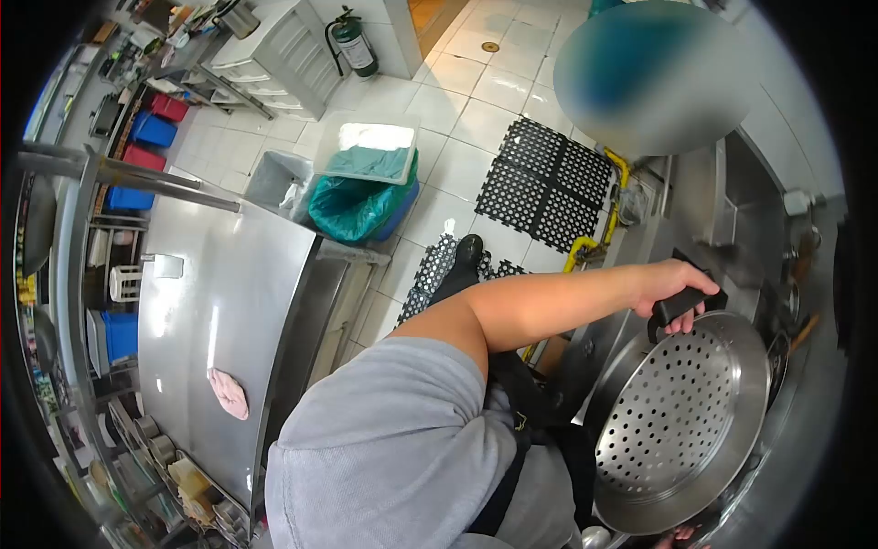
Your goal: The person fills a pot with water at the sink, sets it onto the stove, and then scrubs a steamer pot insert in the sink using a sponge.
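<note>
A wide steel steamer basket [672, 416] with a perforated bottom is tilted at the right side of the head view, above the steel stove area. My left hand [675, 288] is closed around the black handle [686, 304] at its upper rim. At the bottom edge, only some fingers of my right hand [679, 535] show, curled by the basket's lower rim. Whatever handle they grip there is hidden. A round metal piece [595, 537] shows just left of that rim.
A steel worktable [215, 302] with a pink cloth [228, 392] stands to the left. Behind it are a green-lined bin [352, 209] and a fire extinguisher [353, 44]. Black perforated mats [549, 183] cover the floor beside yellow pipes [578, 249]. A blurred person [649, 78] is upper right.
</note>
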{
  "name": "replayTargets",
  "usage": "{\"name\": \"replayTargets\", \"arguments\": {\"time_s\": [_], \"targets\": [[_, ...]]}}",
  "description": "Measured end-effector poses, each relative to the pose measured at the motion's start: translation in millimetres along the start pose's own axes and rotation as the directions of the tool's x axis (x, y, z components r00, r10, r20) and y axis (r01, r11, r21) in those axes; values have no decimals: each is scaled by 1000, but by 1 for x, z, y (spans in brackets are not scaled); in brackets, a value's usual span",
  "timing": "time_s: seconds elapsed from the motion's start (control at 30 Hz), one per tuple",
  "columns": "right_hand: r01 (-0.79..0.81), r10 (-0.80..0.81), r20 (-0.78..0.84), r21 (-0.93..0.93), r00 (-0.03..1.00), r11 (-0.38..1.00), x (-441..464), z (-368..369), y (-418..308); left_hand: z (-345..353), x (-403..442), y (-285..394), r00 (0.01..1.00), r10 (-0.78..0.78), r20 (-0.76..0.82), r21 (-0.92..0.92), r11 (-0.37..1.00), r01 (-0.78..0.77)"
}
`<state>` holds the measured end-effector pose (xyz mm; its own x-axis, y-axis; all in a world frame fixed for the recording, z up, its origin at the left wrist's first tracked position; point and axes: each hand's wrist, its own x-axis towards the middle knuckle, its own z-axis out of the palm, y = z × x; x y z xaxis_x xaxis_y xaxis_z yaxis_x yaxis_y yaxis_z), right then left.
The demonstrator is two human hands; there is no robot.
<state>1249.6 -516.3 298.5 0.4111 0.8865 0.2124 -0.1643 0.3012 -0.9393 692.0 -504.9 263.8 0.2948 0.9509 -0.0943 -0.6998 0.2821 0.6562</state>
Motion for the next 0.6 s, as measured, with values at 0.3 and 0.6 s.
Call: {"name": "replayTargets", "arguments": {"time_s": [0.3, 0.6], "targets": [[-160, 48, 354, 293, 934, 943, -42, 2, -73, 50, -191, 75, 956, 190, 225, 19, 980, -199], [-162, 91, 174, 450, 980, 878, -225, -138, -138, 224, -338, -45, 911, 189, 367, 259, 920, -295]]}}
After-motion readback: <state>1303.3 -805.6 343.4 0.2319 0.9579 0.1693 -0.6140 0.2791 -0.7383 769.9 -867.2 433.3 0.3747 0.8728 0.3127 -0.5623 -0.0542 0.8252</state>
